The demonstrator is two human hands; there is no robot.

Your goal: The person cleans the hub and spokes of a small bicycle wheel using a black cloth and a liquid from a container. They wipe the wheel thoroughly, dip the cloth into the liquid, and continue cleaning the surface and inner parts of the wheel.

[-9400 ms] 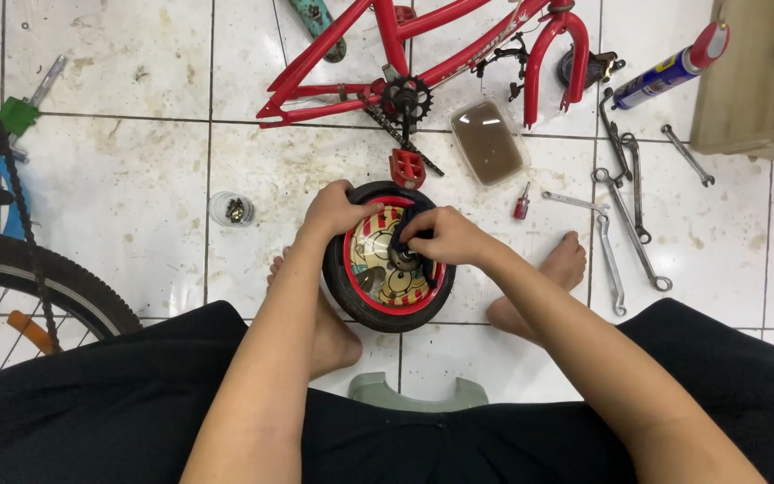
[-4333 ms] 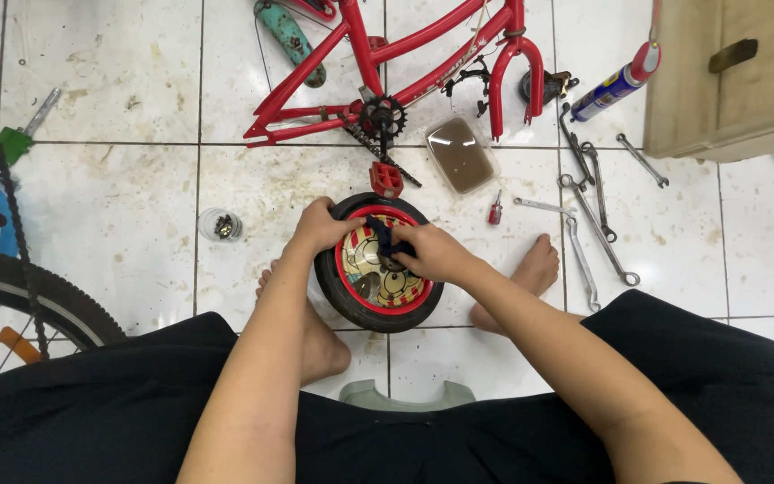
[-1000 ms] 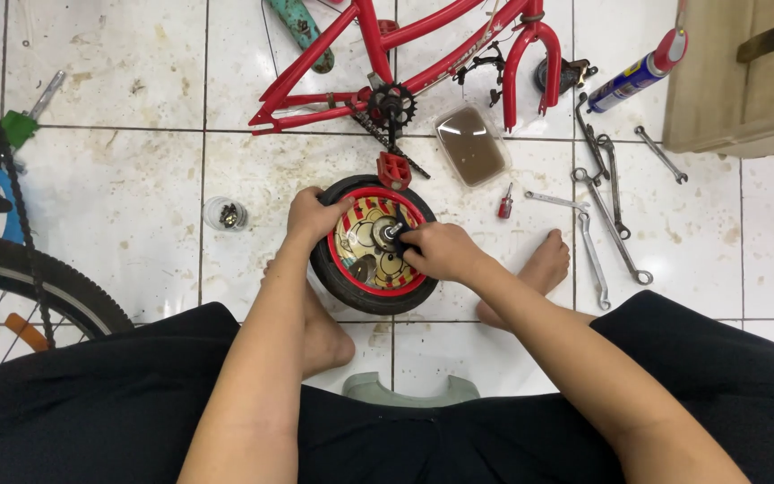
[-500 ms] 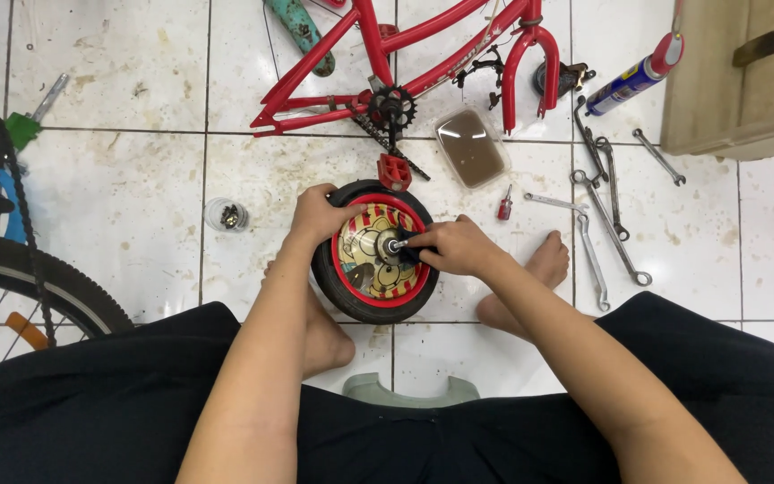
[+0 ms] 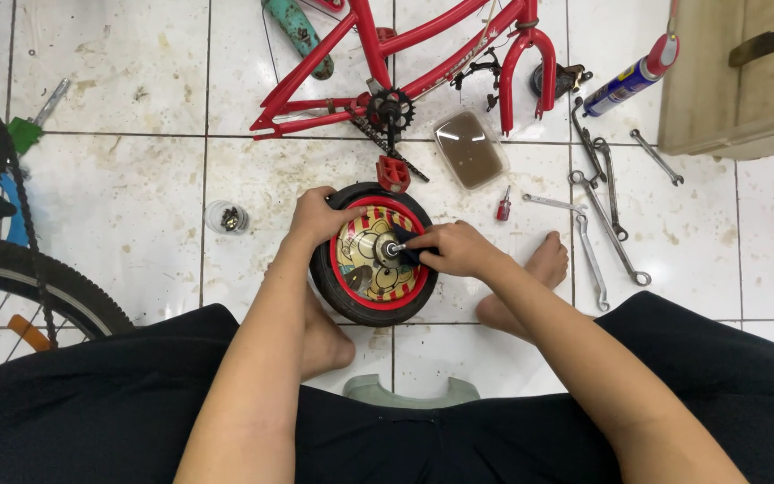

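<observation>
Two hands work one small black-tyred wheel with a red-and-yellow disc (image 5: 374, 269). Left hand (image 5: 320, 217) grips its upper-left rim; right hand (image 5: 448, 251) pinches a dark cloth (image 5: 408, 249) against the central hub axle (image 5: 393, 248), just left of its fingertips.

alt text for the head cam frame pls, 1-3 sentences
Seen from above, a seated person's left hand grips the rim of a small red-and-black wheel on a white tiled floor while the right hand presses a dark cloth at its hub. A red bicycle frame and wrenches lie beyond.

Black-tyred wheel (image 5: 374, 269) with red-yellow striped disc, red bicycle frame (image 5: 405, 63), white tiles (image 5: 136, 206)
</observation>
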